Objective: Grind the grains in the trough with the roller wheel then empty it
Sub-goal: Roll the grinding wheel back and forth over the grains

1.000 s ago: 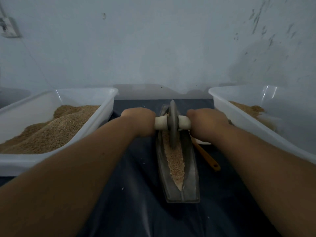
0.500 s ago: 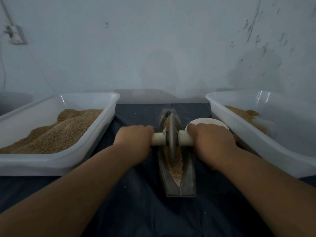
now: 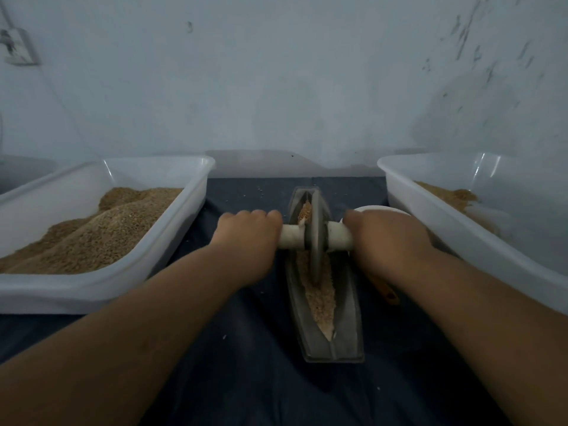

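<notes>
We work at a desk [image 3: 246, 379] covered in dark cloth, with the grey metal trough [image 3: 347, 327] lying lengthwise in front of us, its near end toward our body. The roller wheel [image 3: 316, 241] stands upright in the trough's groove, around the middle and a little toward the far end, and its rim is pressed into the grains [image 3: 321, 299]. These lie as a pale strip along the bottom, with some heaped just behind the wheel. A whitish axle [image 3: 292, 236] runs through the wheel. Our left hand [image 3: 249, 238] is curled round its left end and our right hand [image 3: 387, 238] grips its right end, knuckles up.

A white plastic tub [image 3: 172, 241] on the left holds a big mound of brown grain [image 3: 92, 238]. A second white tub [image 3: 399, 179] on the right holds a smaller heap [image 3: 451, 196]. Just beyond our right hand, the rim of a white bowl [image 3: 378, 209] shows. An orange handle [image 3: 388, 295] sticks out beneath our right wrist, beside the trough. A few stray grains dot the cloth.
</notes>
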`<move>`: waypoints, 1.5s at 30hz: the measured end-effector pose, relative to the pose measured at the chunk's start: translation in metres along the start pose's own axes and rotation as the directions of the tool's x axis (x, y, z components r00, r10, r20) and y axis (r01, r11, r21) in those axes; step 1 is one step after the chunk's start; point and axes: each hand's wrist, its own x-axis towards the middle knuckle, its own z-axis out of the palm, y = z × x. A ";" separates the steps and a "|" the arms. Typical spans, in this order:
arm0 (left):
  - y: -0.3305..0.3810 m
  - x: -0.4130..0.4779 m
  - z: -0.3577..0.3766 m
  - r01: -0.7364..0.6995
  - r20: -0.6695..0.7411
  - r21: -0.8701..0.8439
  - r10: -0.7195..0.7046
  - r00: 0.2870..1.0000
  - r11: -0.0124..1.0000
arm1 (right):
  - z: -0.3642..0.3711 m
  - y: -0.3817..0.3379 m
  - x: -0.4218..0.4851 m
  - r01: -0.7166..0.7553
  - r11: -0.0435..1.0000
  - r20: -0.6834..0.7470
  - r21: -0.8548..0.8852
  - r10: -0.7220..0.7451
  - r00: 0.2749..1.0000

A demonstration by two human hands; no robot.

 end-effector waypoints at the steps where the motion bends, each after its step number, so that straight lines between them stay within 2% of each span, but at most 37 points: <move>1: 0.000 0.011 0.001 0.009 0.002 0.014 -0.009 1.000 1.000 | 0.002 0.003 0.011 -0.008 1.000 0.005 0.014 0.008 1.000; 5: 0.000 0.040 0.000 0.045 0.051 0.016 -0.045 0.998 0.999 | 0.012 0.010 0.036 -0.029 0.999 -0.030 0.023 0.030 0.999; 11: -0.004 0.022 0.002 -0.011 0.008 -0.018 0.011 1.000 1.000 | 0.009 0.003 0.020 -0.052 0.998 -0.024 0.017 0.053 0.998; 17: -0.003 -0.032 -0.007 -0.036 0.011 -0.081 0.037 0.999 0.996 | -0.009 -0.009 -0.030 0.042 0.997 -0.120 -0.061 -0.049 0.992; 20: -0.001 -0.057 -0.013 -0.065 -0.040 -0.077 0.062 0.997 0.995 | -0.014 -0.010 -0.058 0.081 0.976 -0.210 -0.201 -0.124 0.970; 23: 0.000 -0.064 -0.016 -0.077 -0.021 -0.099 0.075 0.997 0.992 | -0.024 -0.014 -0.071 0.018 0.954 -0.295 -0.299 -0.110 0.949; 25: 0.000 -0.058 -0.015 -0.066 0.017 -0.118 0.069 0.997 0.991 | -0.016 -0.013 -0.065 0.040 0.960 -0.267 -0.276 -0.117 0.957; 28: -0.003 -0.035 -0.010 -0.053 0.063 -0.129 0.062 0.996 0.990 | -0.008 -0.010 -0.040 0.046 0.992 -0.143 -0.120 -0.063 0.988; 30: -0.006 -0.015 -0.005 -0.047 0.062 -0.110 0.054 0.997 0.993 | -0.004 -0.006 -0.019 0.018 0.999 -0.076 -0.041 -0.021 0.997; 32: -0.008 0.007 0.000 -0.026 0.038 -0.076 0.029 0.999 0.997 | 0.001 0.000 0.004 0.003 1.000 -0.071 0.002 -0.003 0.997; 38: -0.006 0.049 0.002 0.039 0.045 0.001 -0.039 0.998 0.999 | 0.010 0.008 0.044 -0.049 0.999 -0.034 0.023 0.050 0.998; 45: 0.001 0.015 -0.002 0.014 0.005 0.008 -0.014 1.000 1.000 | 0.008 0.001 0.012 -0.068 0.998 -0.034 0.017 0.068 0.997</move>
